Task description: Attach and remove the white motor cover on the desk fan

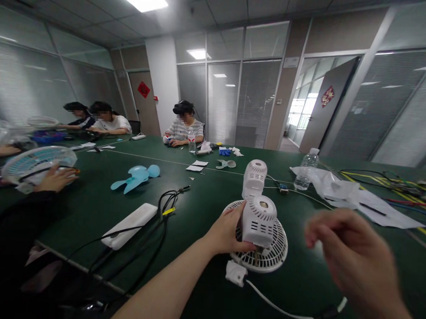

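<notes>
My left hand (231, 231) is closed around the white motor housing (258, 229) of a small fan, thumb below and fingers along its left side. Under the housing is a round white fan grille (279, 251) on the green table. A second white slotted housing (255, 175) stands just behind, close to the first. From the fan's lower side, a white block (236, 273) and a white cable (280, 313) run to the right. My right hand (353, 259) is raised to the right of the fan, blurred, with curled fingers and the thumb against them; anything inside is hidden.
Blue fan blades (136, 178) and a white power strip (130, 226) with black cables lie left. A water bottle (307, 168), plastic bag (335, 188) and paper are right. A co-worker's hand (55, 178) touches another grille (39, 163). Several people sit across the table (196, 210).
</notes>
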`<state>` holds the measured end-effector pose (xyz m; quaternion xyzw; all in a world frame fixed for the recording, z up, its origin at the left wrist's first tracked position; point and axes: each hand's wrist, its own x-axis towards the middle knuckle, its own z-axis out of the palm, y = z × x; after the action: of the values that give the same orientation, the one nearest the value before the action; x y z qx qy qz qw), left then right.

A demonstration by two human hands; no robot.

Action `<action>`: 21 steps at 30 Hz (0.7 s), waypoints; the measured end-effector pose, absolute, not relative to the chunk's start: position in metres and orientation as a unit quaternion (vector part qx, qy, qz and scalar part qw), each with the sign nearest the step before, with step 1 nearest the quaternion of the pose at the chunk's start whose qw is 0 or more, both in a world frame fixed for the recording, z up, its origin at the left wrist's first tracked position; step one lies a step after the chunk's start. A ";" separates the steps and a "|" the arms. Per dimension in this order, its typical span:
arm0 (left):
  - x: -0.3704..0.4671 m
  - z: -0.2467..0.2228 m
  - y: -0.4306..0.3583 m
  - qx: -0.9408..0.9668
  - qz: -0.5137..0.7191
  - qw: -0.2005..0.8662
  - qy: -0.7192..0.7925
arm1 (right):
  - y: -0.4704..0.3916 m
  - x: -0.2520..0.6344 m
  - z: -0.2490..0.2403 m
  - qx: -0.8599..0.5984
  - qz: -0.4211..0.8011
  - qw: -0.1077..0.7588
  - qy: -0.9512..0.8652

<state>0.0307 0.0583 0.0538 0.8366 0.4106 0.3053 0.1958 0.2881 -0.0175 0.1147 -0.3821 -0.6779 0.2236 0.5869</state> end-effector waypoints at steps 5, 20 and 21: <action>0.034 0.049 0.061 0.836 0.302 0.179 0.422 | 0.046 0.261 0.076 -0.427 0.217 0.571 -0.666; 0.029 0.048 0.059 0.822 0.315 0.242 0.409 | 0.049 0.269 0.041 -0.413 0.327 0.391 -0.755; 0.030 0.049 0.059 0.818 0.317 0.248 0.411 | 0.049 0.269 0.041 -0.414 0.323 0.388 -0.758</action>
<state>0.0299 0.0592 0.0486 0.8178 0.4113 0.3173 0.2478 0.2694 0.0493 0.0407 -0.4140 -0.7576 0.3231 0.3878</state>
